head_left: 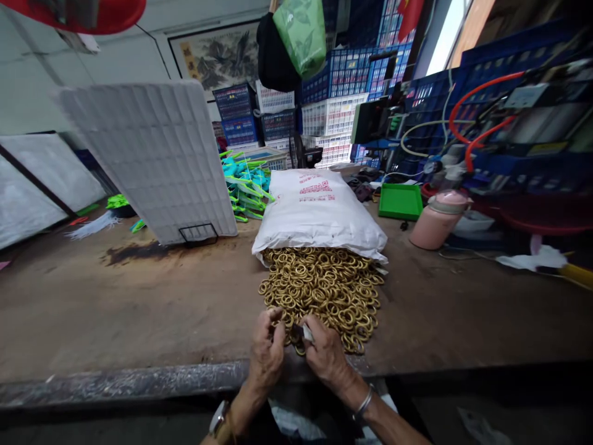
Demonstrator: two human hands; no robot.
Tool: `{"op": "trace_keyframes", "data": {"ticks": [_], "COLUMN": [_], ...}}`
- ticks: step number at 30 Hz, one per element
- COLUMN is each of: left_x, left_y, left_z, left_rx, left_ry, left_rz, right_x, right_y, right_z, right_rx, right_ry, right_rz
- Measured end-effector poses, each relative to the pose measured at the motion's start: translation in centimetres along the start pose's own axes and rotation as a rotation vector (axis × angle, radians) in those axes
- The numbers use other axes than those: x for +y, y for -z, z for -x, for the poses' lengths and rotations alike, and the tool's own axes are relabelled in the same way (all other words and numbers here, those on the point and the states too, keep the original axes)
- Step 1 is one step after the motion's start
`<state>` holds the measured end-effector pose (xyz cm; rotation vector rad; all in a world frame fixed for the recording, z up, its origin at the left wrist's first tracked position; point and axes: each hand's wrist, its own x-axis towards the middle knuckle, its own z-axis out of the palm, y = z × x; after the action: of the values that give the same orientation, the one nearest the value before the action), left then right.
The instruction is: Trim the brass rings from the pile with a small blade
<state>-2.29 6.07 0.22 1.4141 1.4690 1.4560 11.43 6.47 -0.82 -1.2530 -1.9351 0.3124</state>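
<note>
At the near edge of the bench (115,309): left hand (267,351), fingers curled close together, tips pinching a ring (295,334), which is dark and partly hidden. Right hand (327,355), thumb and forefinger pressed on a pale piece (307,334) that touches the ring. The ring sits between both sets of fingertips, just over the front of the pile (324,287) of brass rings. The pile spills from a white sack (317,213). Behind: grid panel (152,154), green tray (401,201), pink flask (438,219).
</note>
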Motion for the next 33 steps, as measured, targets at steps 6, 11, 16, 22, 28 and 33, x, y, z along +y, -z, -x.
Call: {"op": "trace_keyframes", "data": {"ticks": [6,11,16,22,28,33], "left_x": [0.1,1.0,2.0,2.9,2.9,2.5], "left_y": [-1.3,-1.4,-1.5,-1.8,-2.2,-2.5], "left_z": [0.7,-0.2,-0.7,-0.8,-0.7,-0.8], "left_rx": [-0.051,-0.175,-0.206,-0.169,-0.123,-0.102], "left_ry": [-0.163,-0.115,0.048,0.439,0.465,0.460], "left_rz": [-0.193,-0.210,0.009,0.445,0.573,0.555], "right_x": [0.5,0.7,-0.2,-0.9,-1.1,-1.1], "right_y": [0.0,-0.2,0.4,1.5,1.7,1.2], "right_z": [-0.3,-0.7,-1.6,-2.2,-2.1,-2.4], "right_rx": [-0.013,0.029,0.005,-0.017,-0.058,-0.113], "right_ry": [-0.057,-0.118,-0.242,-0.495,-0.498,-0.459], "right_rz": [-0.007,-0.082,-0.216,-0.481,-0.594,-0.618]}}
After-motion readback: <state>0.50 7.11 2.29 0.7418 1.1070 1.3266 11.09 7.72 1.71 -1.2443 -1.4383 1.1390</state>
